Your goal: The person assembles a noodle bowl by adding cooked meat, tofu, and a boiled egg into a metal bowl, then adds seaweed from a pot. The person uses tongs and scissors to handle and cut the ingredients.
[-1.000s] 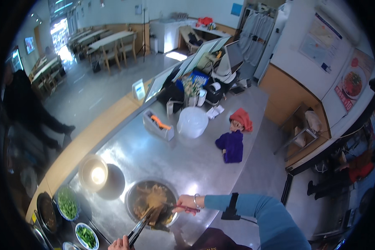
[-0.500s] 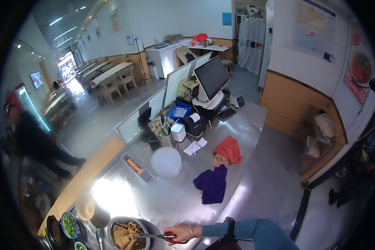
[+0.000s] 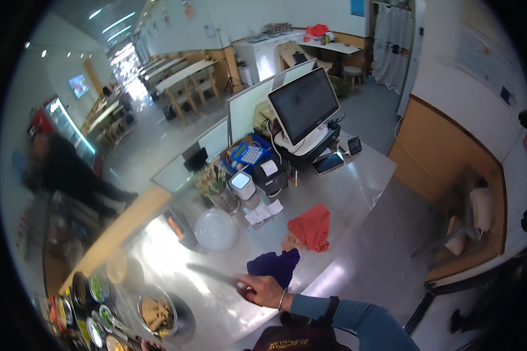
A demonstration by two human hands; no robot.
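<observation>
My right hand point(image 3: 263, 291) is closed around a pair of scissors point(image 3: 214, 274), whose blades point left over the steel counter and are smeared by motion. Just beyond that hand lies a crumpled dark purple cloth point(image 3: 273, 266). At the lower edge a small part of my left hand point(image 3: 151, 346) shows, closed at the end of metal tongs point(image 3: 120, 325); most of it is out of the picture. Between the two hands stands a steel bowl point(image 3: 174, 320) with brown food pieces point(image 3: 157, 313) in it.
Bowls of chopped greens point(image 3: 98, 286) stand at the lower left. A round whitish tub point(image 3: 216, 230), a red cloth point(image 3: 310, 228), a calculator point(image 3: 247, 153) and a monitor point(image 3: 304, 105) are farther along the counter point(image 3: 357, 199). A person in dark clothes point(image 3: 70, 169) is beyond it.
The scissors have come out of the bowl and moved up and right with my right hand, nearer the purple cloth. A bit of my left hand now shows at the tongs. The view has shifted.
</observation>
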